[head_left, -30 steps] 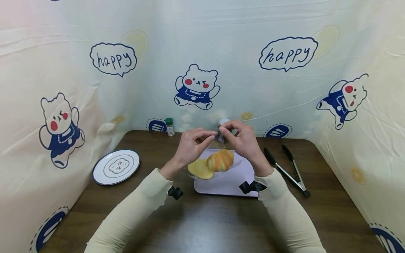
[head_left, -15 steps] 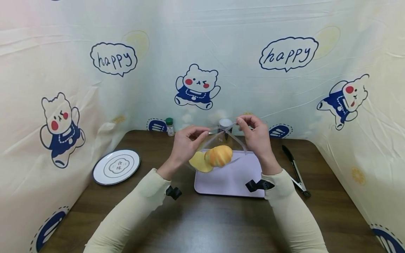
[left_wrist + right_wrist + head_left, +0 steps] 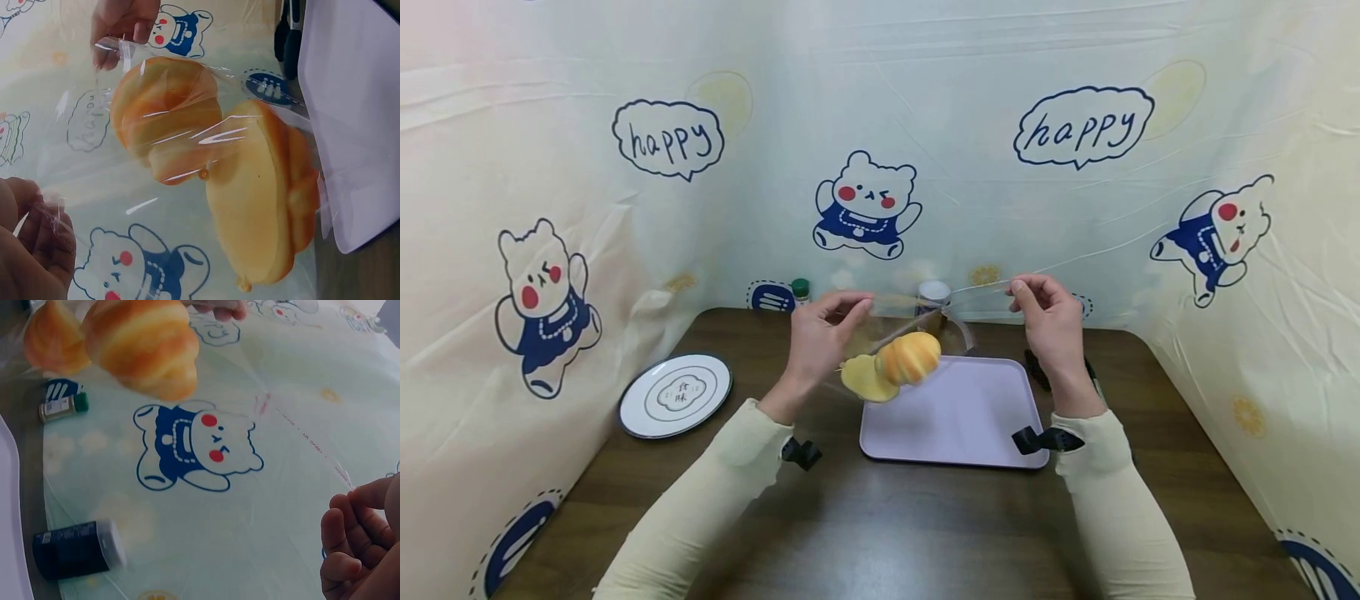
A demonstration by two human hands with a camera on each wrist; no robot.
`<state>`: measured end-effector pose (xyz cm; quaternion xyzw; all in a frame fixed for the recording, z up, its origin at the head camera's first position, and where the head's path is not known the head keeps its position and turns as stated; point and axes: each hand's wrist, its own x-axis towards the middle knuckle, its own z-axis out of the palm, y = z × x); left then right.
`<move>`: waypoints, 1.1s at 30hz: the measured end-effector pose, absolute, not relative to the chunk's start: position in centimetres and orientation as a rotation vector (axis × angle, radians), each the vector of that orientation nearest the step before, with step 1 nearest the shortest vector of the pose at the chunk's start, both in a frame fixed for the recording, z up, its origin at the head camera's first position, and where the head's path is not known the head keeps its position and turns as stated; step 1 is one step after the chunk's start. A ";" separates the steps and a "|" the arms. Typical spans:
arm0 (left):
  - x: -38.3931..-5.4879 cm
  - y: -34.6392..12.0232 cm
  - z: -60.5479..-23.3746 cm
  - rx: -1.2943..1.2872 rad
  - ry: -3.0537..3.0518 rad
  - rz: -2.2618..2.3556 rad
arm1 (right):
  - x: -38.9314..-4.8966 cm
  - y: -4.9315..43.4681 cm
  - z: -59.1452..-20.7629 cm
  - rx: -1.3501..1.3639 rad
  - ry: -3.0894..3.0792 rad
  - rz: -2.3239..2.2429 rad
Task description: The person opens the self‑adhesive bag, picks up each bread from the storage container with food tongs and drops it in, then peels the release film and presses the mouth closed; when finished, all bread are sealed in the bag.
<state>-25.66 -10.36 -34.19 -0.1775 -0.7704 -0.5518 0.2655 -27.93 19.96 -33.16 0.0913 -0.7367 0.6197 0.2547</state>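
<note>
A clear plastic bag (image 3: 140,203) hangs in the air with two golden bread rolls inside: a ridged one (image 3: 910,358) and one showing its flat pale underside (image 3: 870,379). My left hand (image 3: 822,337) pinches the bag's upper left edge between thumb and fingers. Out to the right, my right hand (image 3: 1051,329) pinches the end of a thin clear strip (image 3: 306,442) with small red print. The strip runs taut from the bag's top edge to my right fingertips. The bag hangs over the back left part of a lilac tray (image 3: 955,425).
A white plate (image 3: 675,396) with a dark rim lies on the left of the wooden table. At the back stand a small green-capped bottle (image 3: 64,407) and a dark jar with a white lid (image 3: 78,549). Black-tipped tongs (image 3: 1037,368) lie at the right, partly behind my right arm.
My hands have moved apart, the right one well to the right, the left slightly left. The clear strip now stretches between bag and right hand. The bag has shifted slightly left.
</note>
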 end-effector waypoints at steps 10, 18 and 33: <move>-25.9 -11.8 -34.1 -0.401 -2.019 -1.487 | -28.0 23.0 -33.6 0.051 -1.969 1.745; -25.8 -12.7 -33.9 -0.353 -1.986 -1.487 | -27.8 24.6 -34.4 -0.031 -1.963 1.698; -25.8 -13.4 -33.4 -0.295 -1.984 -1.503 | -28.1 27.1 -35.9 -0.083 -1.927 1.749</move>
